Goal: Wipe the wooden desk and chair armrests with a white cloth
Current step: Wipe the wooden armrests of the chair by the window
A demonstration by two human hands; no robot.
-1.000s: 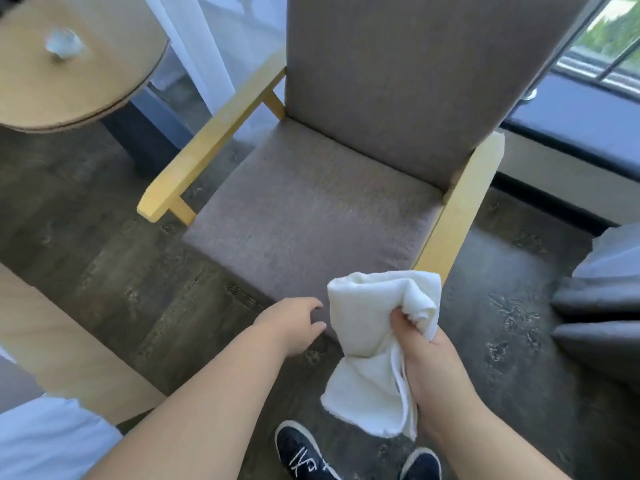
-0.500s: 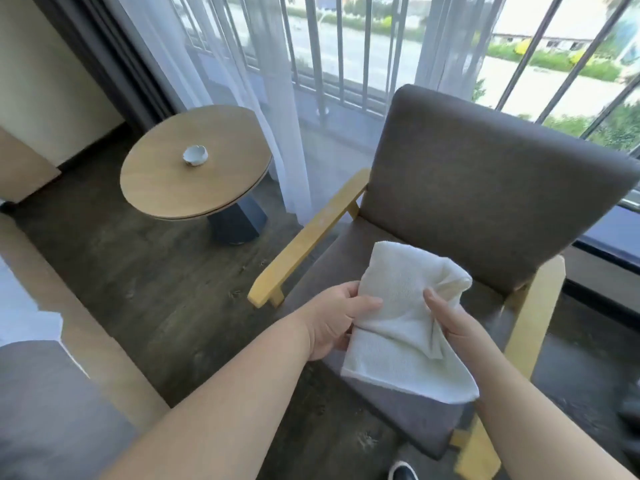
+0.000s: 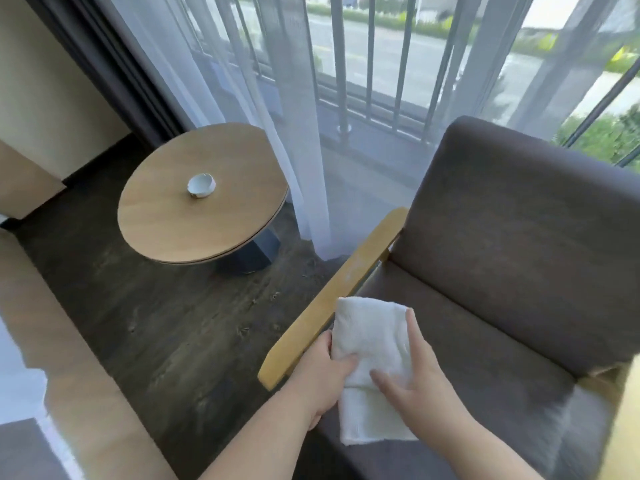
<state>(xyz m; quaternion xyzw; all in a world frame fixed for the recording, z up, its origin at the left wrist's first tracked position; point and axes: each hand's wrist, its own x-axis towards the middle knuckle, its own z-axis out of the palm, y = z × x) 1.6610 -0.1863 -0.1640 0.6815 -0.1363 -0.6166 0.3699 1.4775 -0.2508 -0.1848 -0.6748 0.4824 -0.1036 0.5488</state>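
A folded white cloth (image 3: 372, 344) hangs between both hands beside the chair's left wooden armrest (image 3: 332, 296). My left hand (image 3: 323, 379) grips the cloth's left edge, over the front end of that armrest. My right hand (image 3: 415, 379) rests on the cloth from the right, fingers spread across it. The chair (image 3: 519, 244) has a grey-brown fabric seat and back. Its right armrest (image 3: 623, 427) shows only as a yellow strip at the frame's right edge. A pale wooden desk edge (image 3: 79, 368) runs along the lower left.
A round wooden side table (image 3: 166, 220) with a small white ashtray (image 3: 201, 185) stands left of the chair. Sheer white curtains (image 3: 294, 116) hang before a barred window behind both. Dark wood flooring (image 3: 180, 323) lies between desk, table and chair.
The view has lifted from the chair seat toward the window. The cloth went from my right hand alone to both hands, and moved left to the left armrest.
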